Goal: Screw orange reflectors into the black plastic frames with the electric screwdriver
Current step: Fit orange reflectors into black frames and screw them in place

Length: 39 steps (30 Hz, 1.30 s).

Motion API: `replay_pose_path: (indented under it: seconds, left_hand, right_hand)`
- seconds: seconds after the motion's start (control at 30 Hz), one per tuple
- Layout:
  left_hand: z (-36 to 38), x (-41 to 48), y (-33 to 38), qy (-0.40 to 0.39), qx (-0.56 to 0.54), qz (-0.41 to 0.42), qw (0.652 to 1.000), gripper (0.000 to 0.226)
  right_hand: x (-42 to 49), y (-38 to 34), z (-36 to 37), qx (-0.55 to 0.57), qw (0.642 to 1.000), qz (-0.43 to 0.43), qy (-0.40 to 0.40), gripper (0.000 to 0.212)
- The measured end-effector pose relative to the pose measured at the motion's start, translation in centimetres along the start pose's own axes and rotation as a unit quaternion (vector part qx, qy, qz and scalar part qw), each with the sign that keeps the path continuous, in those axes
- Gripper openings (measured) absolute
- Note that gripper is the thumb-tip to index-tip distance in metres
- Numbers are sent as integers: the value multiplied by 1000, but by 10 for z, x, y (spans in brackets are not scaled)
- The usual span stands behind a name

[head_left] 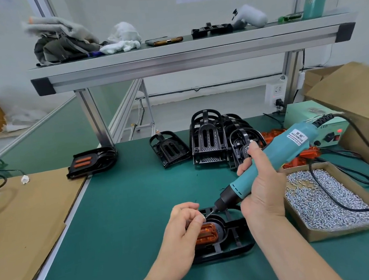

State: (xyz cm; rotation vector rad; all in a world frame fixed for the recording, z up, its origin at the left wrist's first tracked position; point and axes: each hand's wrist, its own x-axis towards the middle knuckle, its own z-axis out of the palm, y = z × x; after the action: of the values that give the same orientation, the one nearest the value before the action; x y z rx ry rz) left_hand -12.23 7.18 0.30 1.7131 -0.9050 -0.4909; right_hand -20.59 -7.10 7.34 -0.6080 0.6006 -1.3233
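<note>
A black plastic frame (233, 241) lies on the green mat near the front edge, with an orange reflector (207, 233) set in it. My left hand (184, 226) hovers over the reflector and pinches a small screw (203, 217) between thumb and fingertip. My right hand (261, 191) grips the teal electric screwdriver (279, 155), tilted down to the left, its bit tip touching the screw. A pile of bare black frames (208, 138) stands behind. One finished frame with orange strips (91, 162) lies at the left.
A cardboard tray of silver screws (323, 200) sits at the right, the screwdriver's black cable draped over it. Loose orange reflectors (272, 135) and a pale green power box (321, 119) are behind. Brown cardboard (26, 215) covers the left. An aluminium shelf (192, 51) spans overhead.
</note>
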Motion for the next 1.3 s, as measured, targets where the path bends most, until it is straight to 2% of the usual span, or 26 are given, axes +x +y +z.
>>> replay_pose_path:
  seconds: [0.4,0.63,1.0,1.2,1.23,1.3]
  left_hand:
    - [5,-1,-2,15,-18,-7,1000,23]
    - [8,0,-5,41,0,10,999,23]
    - [6,-2,-2,40,62,60,996,22]
    - [7,-2,3,1,-99,-53,994,23]
    - [7,-3,5,10,-84,-43,996,24]
    - [8,-6,8,54,13,34,998,26]
  right_hand:
    - [-1,5,-2,-12,1000,5,11,27]
    - [0,8,-1,-14,999,5,31,28]
    - [4,10,-6,-6,997,43,62,26]
    - [4,9,-6,-14,998,39,42,26]
    - [4,9,-6,-16,998,39,45,27]
    - [5,9,-6,-22,997,43,61,28]
